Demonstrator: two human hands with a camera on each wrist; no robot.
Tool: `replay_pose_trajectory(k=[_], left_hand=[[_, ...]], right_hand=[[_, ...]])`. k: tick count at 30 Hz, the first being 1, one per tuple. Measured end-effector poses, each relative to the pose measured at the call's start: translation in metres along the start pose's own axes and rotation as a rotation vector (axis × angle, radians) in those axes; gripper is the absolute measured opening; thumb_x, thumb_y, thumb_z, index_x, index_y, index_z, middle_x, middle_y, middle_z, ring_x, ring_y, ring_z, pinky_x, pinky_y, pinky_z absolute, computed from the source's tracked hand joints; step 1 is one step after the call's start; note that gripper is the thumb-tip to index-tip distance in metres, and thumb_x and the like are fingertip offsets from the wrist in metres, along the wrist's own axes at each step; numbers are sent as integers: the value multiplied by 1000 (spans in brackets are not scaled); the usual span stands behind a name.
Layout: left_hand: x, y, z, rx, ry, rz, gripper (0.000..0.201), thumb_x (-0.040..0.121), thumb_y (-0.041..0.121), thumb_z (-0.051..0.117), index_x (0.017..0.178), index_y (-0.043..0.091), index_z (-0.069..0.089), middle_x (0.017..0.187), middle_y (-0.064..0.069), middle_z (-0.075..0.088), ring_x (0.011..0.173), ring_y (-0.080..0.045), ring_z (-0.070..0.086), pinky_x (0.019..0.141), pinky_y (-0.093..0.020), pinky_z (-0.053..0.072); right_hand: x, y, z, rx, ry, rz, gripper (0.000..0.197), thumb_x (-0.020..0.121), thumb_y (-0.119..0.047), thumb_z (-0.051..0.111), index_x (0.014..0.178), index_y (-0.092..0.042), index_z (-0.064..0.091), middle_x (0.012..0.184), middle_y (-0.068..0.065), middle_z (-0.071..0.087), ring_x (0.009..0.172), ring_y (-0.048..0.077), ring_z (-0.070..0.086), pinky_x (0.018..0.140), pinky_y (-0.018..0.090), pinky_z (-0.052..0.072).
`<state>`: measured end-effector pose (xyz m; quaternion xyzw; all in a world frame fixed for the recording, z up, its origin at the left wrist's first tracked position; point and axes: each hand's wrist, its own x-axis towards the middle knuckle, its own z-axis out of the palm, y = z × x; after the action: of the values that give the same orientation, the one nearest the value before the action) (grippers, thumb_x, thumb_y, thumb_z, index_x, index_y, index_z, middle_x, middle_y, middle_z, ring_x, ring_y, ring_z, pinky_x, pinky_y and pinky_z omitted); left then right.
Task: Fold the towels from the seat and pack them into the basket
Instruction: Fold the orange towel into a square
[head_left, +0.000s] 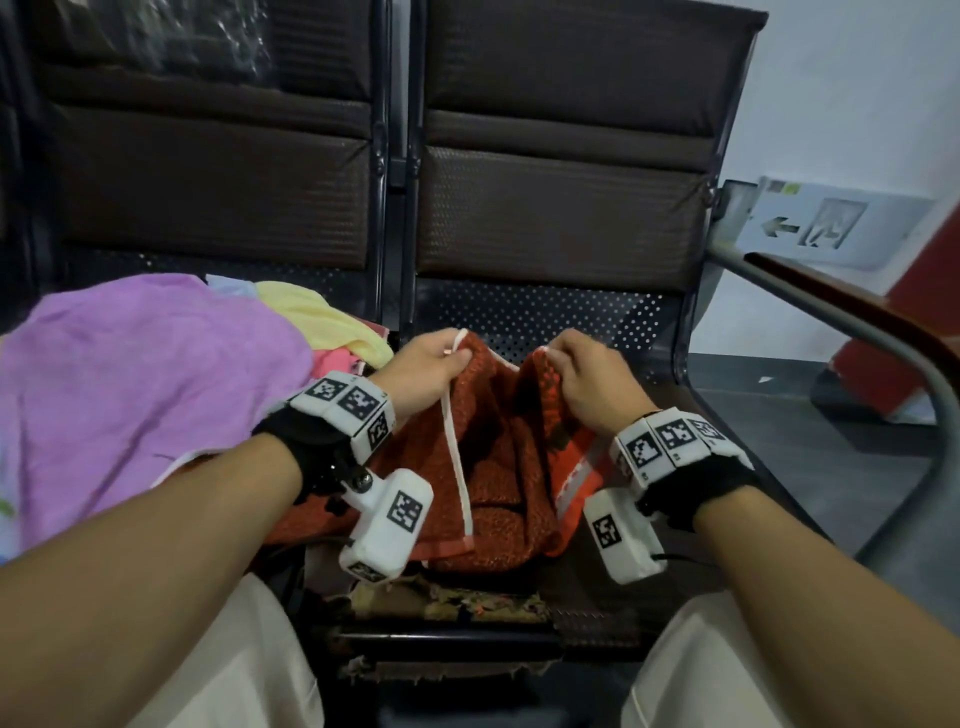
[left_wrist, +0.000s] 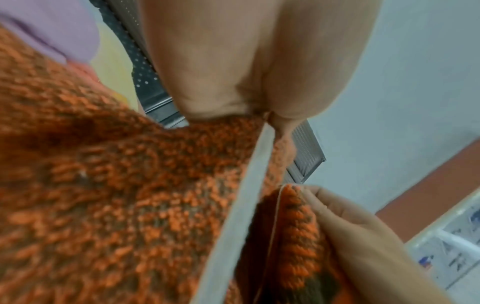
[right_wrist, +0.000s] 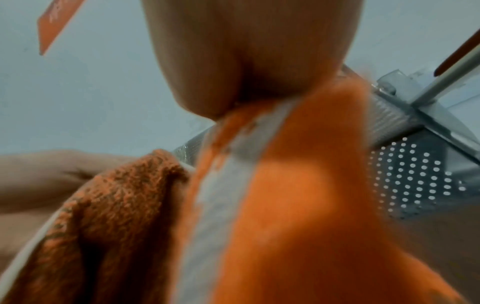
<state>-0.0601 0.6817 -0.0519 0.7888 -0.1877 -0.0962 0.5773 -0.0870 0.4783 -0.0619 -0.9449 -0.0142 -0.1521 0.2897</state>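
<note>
Both hands are up on the orange towel (head_left: 498, 457), which hangs over the perforated metal seat (head_left: 571, 317). Left hand (head_left: 423, 371) pinches one white-trimmed top corner, fingers (left_wrist: 293, 67) curled tight on the hem; right hand (head_left: 592, 382) pinches the other corner likewise. Just to the left, the purple towel (head_left: 140, 384) and yellow towel (head_left: 322, 317) lie heaped on the neighbouring seat.

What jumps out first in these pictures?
A fuzzy orange towel with pale edging hangs over the right-hand seat, its top edge pinched by the left hand and right hand. On the seat to its left lies a heap topped by a purple towel.
</note>
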Motion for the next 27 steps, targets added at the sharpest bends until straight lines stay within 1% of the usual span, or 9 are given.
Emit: replay_pose_trajectory(k=[2, 4, 8, 11, 15, 18, 21, 24, 27], left_hand=[[1, -1, 6, 55, -55, -8, 21, 97, 9, 45, 103, -3, 61, 103, -20, 64, 96, -27, 60, 98, -44, 43], [2, -1, 10, 21, -99, -9, 24, 96, 11, 48, 107, -5, 61, 106, -21, 64, 96, -22, 58, 98, -42, 43], [1, -2, 9, 36, -188, 33, 15, 92, 18, 56, 92, 6, 65, 86, -4, 63, 84, -11, 58, 81, -25, 46], [3, -8, 3, 53, -158, 22, 7, 88, 7, 60, 95, 7, 62, 80, -4, 63, 73, -11, 57, 67, -15, 47], [3, -15, -8, 384, -55, 89, 15, 87, 4, 56, 96, 14, 63, 86, -2, 64, 76, -13, 58, 73, -24, 48], [0, -15, -14, 606, 14, 90, 20, 85, 11, 54, 102, 15, 63, 84, 0, 62, 74, -16, 57, 68, -26, 45], [-3, -15, -18, 641, 42, 28, 17, 87, 15, 54, 101, 15, 63, 83, -3, 64, 76, -21, 61, 74, -32, 50], [-4, -18, -18, 654, 45, 16, 15, 88, 12, 55, 100, 12, 65, 94, -5, 67, 86, -19, 60, 76, -28, 46], [-4, -22, -14, 613, 33, -20, 14, 91, 21, 57, 97, 11, 67, 81, 1, 61, 74, -10, 53, 58, -19, 37]], right_hand=[[-4, -4, 7, 143, -147, -2, 13, 95, -33, 52, 106, -26, 51, 74, -5, 62, 66, 4, 58, 65, 25, 40], [-8, -6, 13, 210, -303, -84, 38, 92, -31, 58, 128, -28, 46, 83, -4, 66, 68, 2, 58, 72, 26, 47], [-6, -4, 20, 230, -468, -150, 16, 91, -19, 61, 105, -24, 68, 101, 5, 71, 93, 20, 66, 91, 39, 50], [-1, 2, 14, 231, -339, -53, 14, 91, -16, 60, 93, -8, 71, 93, 12, 72, 91, 29, 67, 90, 45, 49], [4, 3, -2, 379, -92, 22, 23, 91, -9, 58, 72, -20, 65, 67, -5, 64, 59, 0, 56, 65, 24, 47], [11, 6, -15, 440, 199, 76, 19, 91, -8, 55, 77, -17, 66, 62, -9, 59, 49, -6, 50, 54, 13, 41], [11, 11, -16, 499, 290, 188, 10, 90, -9, 58, 84, -9, 66, 61, -3, 59, 51, 3, 48, 51, 18, 40], [-2, 14, -1, 505, 108, 232, 16, 84, -8, 69, 95, -11, 58, 56, -8, 52, 43, -2, 46, 49, 14, 39], [-17, 21, 12, 287, -207, 278, 52, 74, -11, 79, 116, -13, 48, 75, -1, 60, 72, 11, 60, 77, 32, 53]])
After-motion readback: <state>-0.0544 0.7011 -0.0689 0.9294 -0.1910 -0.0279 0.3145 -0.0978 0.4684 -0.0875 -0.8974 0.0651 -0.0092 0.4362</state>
